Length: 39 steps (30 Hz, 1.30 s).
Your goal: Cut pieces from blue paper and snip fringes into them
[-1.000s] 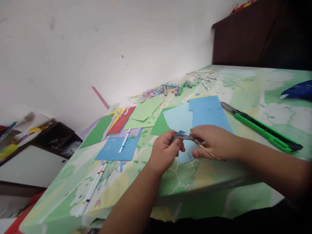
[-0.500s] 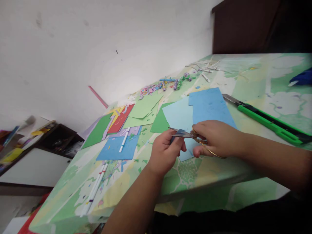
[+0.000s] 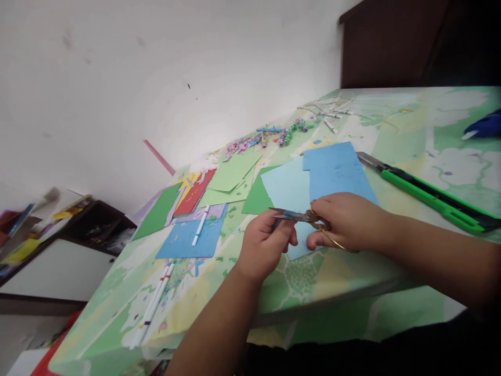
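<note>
My right hand is closed on the gold handles of a pair of scissors, whose blades point left. Pinched in my left hand is a small blue paper piece, lying against the blades. The fingers hide most of that piece. Beneath and behind the hands lie a light blue sheet and a blue sheet with a notched corner. A green box cutter with its blade out rests to the right of my right hand.
Green, red and blue sheets lie left, with paper scraps and white markers. Coiled paper pieces and white sticks sit farther back. A blue tool is at the right edge. The table's front edge is near me.
The scissor blades have come closer together over the blue paper piece, and my right thumb and fingers have shifted slightly. Both hands stay in about the same place.
</note>
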Tool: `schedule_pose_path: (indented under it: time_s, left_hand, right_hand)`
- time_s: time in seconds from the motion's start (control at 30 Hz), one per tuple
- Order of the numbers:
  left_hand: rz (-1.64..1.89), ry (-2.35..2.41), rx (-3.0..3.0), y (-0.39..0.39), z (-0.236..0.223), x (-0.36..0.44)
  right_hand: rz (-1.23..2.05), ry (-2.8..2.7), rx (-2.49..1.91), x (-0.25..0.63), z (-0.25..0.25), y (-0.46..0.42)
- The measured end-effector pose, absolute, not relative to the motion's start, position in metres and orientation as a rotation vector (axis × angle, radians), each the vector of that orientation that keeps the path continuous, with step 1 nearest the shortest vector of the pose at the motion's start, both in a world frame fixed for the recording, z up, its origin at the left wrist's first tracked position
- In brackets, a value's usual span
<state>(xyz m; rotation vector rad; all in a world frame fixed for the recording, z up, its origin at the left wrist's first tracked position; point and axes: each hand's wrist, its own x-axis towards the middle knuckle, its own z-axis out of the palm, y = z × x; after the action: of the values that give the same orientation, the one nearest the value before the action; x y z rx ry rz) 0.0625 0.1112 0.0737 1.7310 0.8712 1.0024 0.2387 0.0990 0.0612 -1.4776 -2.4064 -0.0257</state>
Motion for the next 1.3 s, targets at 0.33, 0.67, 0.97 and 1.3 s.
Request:
schedule_pose_path:
  time_s: [0.33,0.67,0.97,1.3]
  left_hand:
    - [0.971,0.867,1.685,0.112,0.076,0.062]
    - [1.035,0.695,1.491,0.119,0.071,0.064]
    - [0.958,0.797,1.589,0.117,0.075,0.064]
    - [0.941,0.824,1.652,0.115,0.078,0.063]
  right_hand:
    - [0.020,-2.339,-1.549,0.240,0.066,0.100]
    - [0.200,-2.368,-1.524,0.241,0.070,0.100]
    - [0.247,-2.380,-1.518,0.241,0.071,0.099]
    - [0.272,-2.404,-1.509,0.240,0.069,0.100]
